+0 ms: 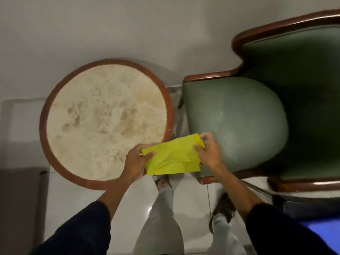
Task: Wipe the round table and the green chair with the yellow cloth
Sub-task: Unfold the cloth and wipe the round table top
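Observation:
The yellow cloth (173,157) is stretched in the air between both hands, above the gap between table and chair. My left hand (135,163) grips its left end and my right hand (208,151) pinches its right end. The round table (103,122) stands on the left, with a pale marbled top and a brown wooden rim. On the right stands the green chair (239,122), with a padded green seat and back in a dark wooden frame. The cloth touches neither one.
A plain grey wall (110,24) runs behind the table and chair. Shiny pale floor tiles (193,196) lie below, with my legs and shoes (223,207) on them. A dark grey mat (20,199) lies at the lower left.

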Available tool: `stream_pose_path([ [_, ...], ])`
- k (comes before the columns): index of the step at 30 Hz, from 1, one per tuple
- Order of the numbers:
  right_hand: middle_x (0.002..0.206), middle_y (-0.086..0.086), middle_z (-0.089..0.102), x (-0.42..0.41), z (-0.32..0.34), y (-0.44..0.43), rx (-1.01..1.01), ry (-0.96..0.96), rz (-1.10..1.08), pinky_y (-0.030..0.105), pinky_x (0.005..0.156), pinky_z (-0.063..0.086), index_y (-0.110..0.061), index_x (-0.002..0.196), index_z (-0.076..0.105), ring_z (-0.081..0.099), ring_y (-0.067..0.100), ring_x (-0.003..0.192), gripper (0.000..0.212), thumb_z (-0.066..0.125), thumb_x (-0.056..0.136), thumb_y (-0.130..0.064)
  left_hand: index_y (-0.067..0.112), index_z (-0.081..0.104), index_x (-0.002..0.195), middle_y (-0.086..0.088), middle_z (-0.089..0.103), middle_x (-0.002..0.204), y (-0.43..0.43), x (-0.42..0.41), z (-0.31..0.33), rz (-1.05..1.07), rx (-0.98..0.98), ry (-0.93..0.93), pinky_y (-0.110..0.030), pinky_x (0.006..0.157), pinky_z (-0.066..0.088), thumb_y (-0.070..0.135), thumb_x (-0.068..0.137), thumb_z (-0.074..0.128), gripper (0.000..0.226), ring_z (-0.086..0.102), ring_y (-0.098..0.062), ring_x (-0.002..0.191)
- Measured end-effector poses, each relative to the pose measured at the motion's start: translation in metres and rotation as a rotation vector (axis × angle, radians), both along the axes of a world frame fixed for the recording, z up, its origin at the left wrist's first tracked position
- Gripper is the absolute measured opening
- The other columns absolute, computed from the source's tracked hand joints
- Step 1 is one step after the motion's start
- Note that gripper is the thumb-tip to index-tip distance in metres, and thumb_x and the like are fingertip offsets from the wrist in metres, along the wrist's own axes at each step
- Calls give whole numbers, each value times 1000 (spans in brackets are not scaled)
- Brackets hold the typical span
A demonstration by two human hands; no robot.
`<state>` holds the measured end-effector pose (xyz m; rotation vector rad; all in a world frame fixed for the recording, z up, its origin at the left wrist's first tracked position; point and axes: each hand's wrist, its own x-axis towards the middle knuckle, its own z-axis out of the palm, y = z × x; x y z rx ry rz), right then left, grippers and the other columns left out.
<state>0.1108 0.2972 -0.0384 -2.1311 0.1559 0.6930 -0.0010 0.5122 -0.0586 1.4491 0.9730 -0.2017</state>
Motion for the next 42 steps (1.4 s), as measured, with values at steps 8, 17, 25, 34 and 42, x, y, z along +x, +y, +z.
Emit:
stream_pose_path([
  [8, 146, 21, 40, -26, -73, 141, -519, -247, -116, 50, 103, 38, -10, 144, 33, 40, 37, 132, 64, 55, 91, -39, 8, 71, 109, -18, 66, 123, 111, 55, -76, -535, 948, -44, -47, 94, 49, 19, 77, 57, 37, 62, -37, 111],
  [17, 160, 28, 11, 1, -141, 220, -564, -157, -217, 56, 120, 17, 0, 152, 12, 9, 40, 150, 96, 39, 90, -68, 19, 25, 154, -18, 18, 162, 165, 52, -157, -523, 1260, 218, -56, 117, 15, 45, 104, 28, 56, 16, -33, 150],
  [25, 162, 24, 4, 120, -169, 250, -621, -463, 334, 54, 123, 4, -3, 153, 8, 0, 36, 151, 77, 22, 98, -56, 28, 17, 154, -9, 10, 165, 167, 52, -164, -443, 1182, 191, -55, 120, 7, 49, 101, 22, 57, 4, -23, 152],
  [34, 164, 12, 11, 20, -165, 253, -321, -709, 1092, 47, 123, 11, -12, 154, 15, 5, 25, 152, 60, 23, 102, -41, 16, 33, 148, -10, 26, 161, 168, 52, -163, -365, 1249, 126, -52, 119, 16, 32, 104, 26, 47, 21, -25, 149],
  [42, 165, 4, 12, 41, -162, 134, -573, -593, 647, 46, 123, 8, -24, 154, 15, 3, 21, 152, 61, 25, 101, -51, 10, 38, 146, -15, 31, 158, 160, 60, -153, -332, 1225, 165, -52, 119, 16, 26, 104, 33, 45, 23, -29, 148],
])
